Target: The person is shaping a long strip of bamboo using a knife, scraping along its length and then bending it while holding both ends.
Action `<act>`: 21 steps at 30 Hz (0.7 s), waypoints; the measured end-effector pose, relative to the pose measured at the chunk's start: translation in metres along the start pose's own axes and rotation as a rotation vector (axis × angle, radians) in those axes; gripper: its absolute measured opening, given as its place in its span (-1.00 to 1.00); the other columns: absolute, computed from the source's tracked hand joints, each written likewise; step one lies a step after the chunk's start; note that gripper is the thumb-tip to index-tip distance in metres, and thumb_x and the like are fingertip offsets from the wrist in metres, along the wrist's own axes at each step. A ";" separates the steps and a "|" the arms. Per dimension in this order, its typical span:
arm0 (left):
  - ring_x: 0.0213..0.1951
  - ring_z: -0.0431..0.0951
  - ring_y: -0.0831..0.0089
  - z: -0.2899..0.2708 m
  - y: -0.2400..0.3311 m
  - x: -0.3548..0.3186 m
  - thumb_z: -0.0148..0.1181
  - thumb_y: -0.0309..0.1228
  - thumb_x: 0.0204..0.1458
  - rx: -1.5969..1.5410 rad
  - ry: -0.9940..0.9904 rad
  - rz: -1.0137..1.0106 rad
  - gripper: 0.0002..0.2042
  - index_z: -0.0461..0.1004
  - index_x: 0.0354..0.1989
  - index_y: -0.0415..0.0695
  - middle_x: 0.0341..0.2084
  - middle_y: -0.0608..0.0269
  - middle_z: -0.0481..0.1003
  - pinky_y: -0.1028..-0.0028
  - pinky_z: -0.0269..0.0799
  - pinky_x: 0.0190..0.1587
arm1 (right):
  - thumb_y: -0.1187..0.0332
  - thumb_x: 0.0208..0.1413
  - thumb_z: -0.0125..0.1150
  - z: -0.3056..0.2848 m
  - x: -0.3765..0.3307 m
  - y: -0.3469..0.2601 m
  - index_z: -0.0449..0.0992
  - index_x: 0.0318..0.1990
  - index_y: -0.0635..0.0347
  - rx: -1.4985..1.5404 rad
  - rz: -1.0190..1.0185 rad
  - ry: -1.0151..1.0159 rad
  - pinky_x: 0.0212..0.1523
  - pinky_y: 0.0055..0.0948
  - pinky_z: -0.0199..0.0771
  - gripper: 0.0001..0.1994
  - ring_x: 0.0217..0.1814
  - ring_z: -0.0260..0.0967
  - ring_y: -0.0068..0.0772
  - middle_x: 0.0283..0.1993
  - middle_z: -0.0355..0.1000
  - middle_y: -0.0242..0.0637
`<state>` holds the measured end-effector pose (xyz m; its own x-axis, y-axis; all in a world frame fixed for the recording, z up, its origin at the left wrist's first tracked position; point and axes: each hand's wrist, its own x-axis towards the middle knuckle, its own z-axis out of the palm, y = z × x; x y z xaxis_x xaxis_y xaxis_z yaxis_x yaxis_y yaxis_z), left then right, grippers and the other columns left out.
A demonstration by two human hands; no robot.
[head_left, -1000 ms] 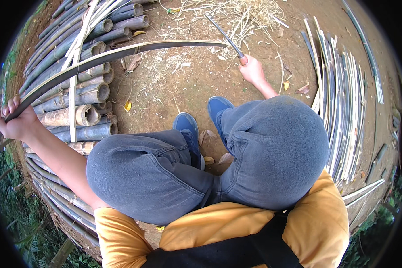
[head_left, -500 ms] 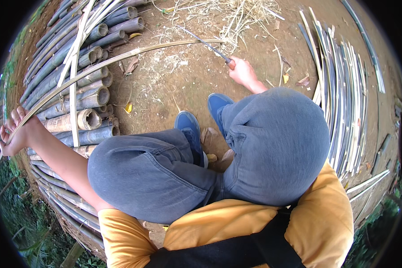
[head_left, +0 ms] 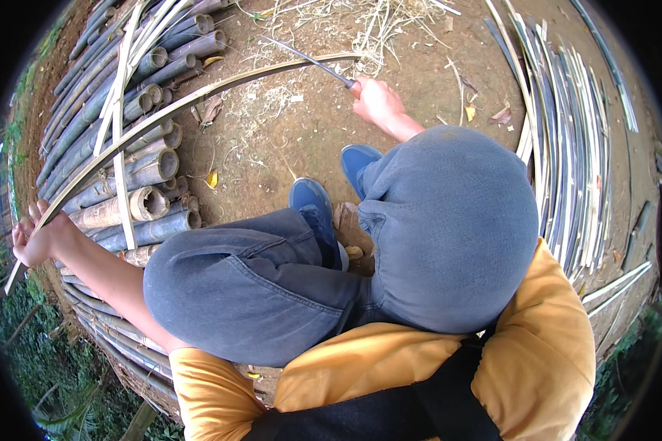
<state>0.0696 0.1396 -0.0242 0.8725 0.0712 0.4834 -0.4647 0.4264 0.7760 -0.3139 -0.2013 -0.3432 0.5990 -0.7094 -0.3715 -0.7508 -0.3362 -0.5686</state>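
A long, bowed bamboo strip [head_left: 191, 99] runs from the far left across to the ground ahead of me. At its near end my left hand [head_left: 40, 234] is closed around it, and a short tail sticks out below the fist. My right hand [head_left: 379, 101] grips the handle of a long, thin-bladed knife [head_left: 305, 57]. The blade points up and to the left, crossing the strip close to its far end. Pale bamboo shavings [head_left: 382, 33] lie heaped around that end.
Stacked bamboo poles [head_left: 147, 169] fill the left side, with pale split strips [head_left: 119, 140] laid over them. On the right lies a bundle of slender bamboo strips [head_left: 566, 140]. My shoes [head_left: 312, 206] rest on bare soil between the two. Green plants [head_left: 40, 360] grow at the lower left.
My right hand and the knife have moved slightly left and forward along the strip. The strip has turned, now showing a darker side. My left hand still grips it.
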 end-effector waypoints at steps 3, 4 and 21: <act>-0.77 -0.05 0.46 0.002 -0.003 -0.006 -0.13 -0.32 -0.21 -0.012 0.042 0.018 -0.88 0.16 -0.66 -0.03 -0.81 0.36 0.05 0.41 -0.17 -0.69 | 0.38 0.10 0.08 -0.006 -0.009 -0.009 0.45 -0.16 0.04 0.007 -0.038 -0.030 -0.11 -0.01 0.48 -0.85 -0.15 0.53 0.04 -0.27 0.54 -0.08; -0.77 -0.07 0.46 0.008 0.000 -0.010 -0.13 -0.32 -0.20 -0.016 0.053 0.014 -0.88 0.16 -0.66 -0.02 -0.81 0.36 0.05 0.41 -0.18 -0.69 | 0.38 0.11 0.08 -0.005 -0.011 -0.005 0.45 -0.16 0.04 0.017 -0.042 -0.044 -0.12 -0.02 0.48 -0.85 -0.16 0.54 0.02 -0.27 0.54 -0.08; -0.75 -0.13 0.49 0.031 0.000 -0.022 -0.10 -0.35 -0.27 0.007 0.110 0.037 -0.84 0.06 -0.72 0.01 -0.80 0.37 -0.03 0.41 -0.25 -0.65 | 0.35 0.21 0.07 -0.003 0.001 0.003 0.46 -0.05 0.06 -0.098 0.000 -0.037 -0.14 -0.10 0.54 -0.81 -0.18 0.56 -0.11 -0.23 0.54 -0.13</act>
<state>0.0457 0.1102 -0.0221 0.8659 0.1856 0.4645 -0.4975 0.4158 0.7614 -0.3166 -0.2048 -0.3425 0.6072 -0.6866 -0.3998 -0.7736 -0.3964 -0.4943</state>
